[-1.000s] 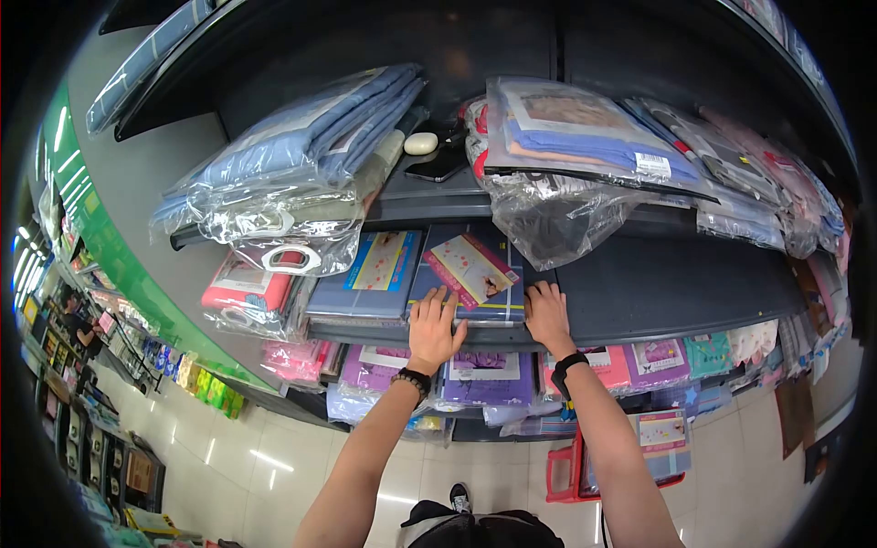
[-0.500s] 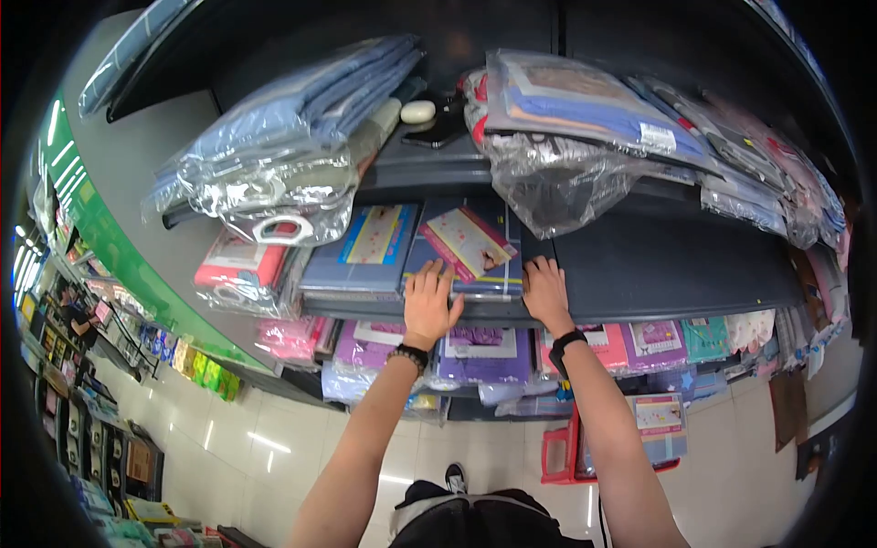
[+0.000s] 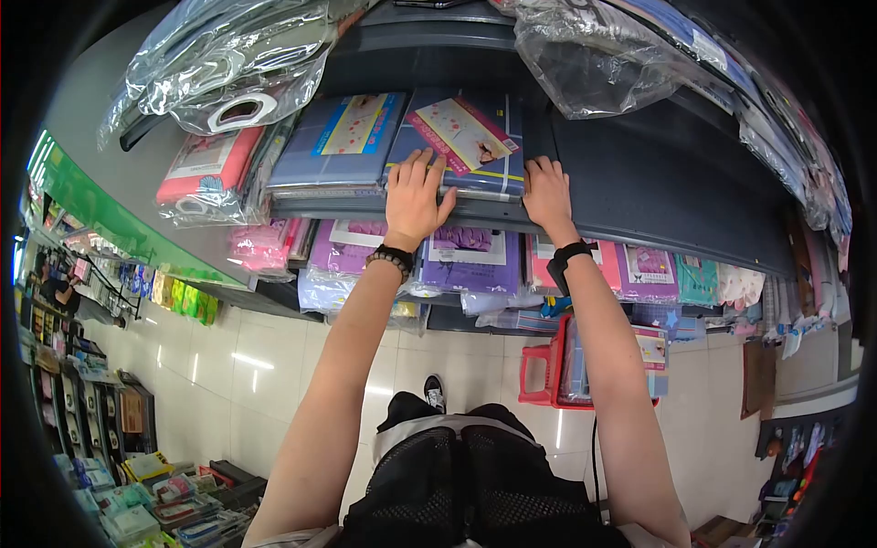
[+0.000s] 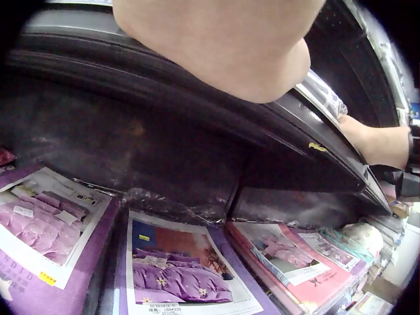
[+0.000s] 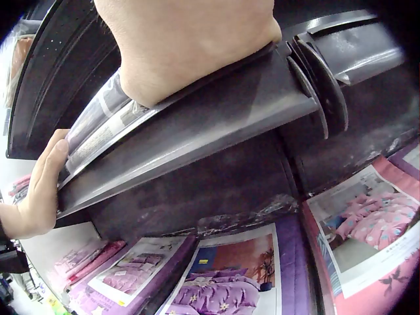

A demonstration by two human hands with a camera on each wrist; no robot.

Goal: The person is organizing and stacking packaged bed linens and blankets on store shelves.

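My left hand (image 3: 416, 196) rests with its fingers spread on the front of a blue packaged set (image 3: 498, 155) with a pink label card, on the dark middle shelf (image 3: 658, 219). At the right edge of that package, my right hand (image 3: 548, 194) touches its side, the fingers lying fairly straight. A second blue package (image 3: 320, 169) with a blue and yellow label sits just to the left. In the left wrist view the left hand (image 4: 223, 39) hides the package; in the right wrist view the right hand (image 5: 190, 46) covers its near end.
Plastic-wrapped bedding (image 3: 247, 55) overhangs from the upper shelf at left, more (image 3: 603, 64) at right. A pink package (image 3: 208, 169) stands at the left end. Purple packages (image 3: 466, 260) line the shelf below. A red basket (image 3: 544, 370) is on the floor.
The head view has tilted down, so the shelves sit higher in view and more of the floor and body shows. Both hands keep about the same place on the package.
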